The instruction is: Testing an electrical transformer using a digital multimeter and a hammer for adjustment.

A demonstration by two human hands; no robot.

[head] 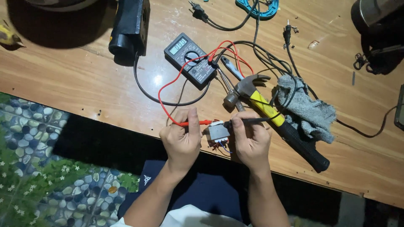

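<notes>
1. The left hand (182, 141) is closed in a pinch on the thin red test probe (194, 123), thumb on top, with the probe's tip pointing at the small grey metal transformer block (218, 133).
2. The right hand (251, 141) is closed around the thin black test probe (252, 120), whose tip meets the same block from the other side.
3. The block sits at the near edge of the varnished wooden table (84, 80), between the two hands; thin coloured wires show beneath it, but their ends are too small to make out.
4. A dark grey handheld multimeter (191, 59) lies farther back on the table, with a pale rectangular display at its top and a round dial below; its markings cannot be told apart.
5. Red and black leads loop from the meter towards the hands.
6. A claw hammer with a yellow and black handle (269, 111) lies just right of the hands, its handle crossing a crumpled grey cloth (309, 110).
7. A black boxy device (130, 25) and a dark round object at the top right corner are cut off by the frame's edge.
8. The floor below shows a pebble-and-flower pattern.
</notes>
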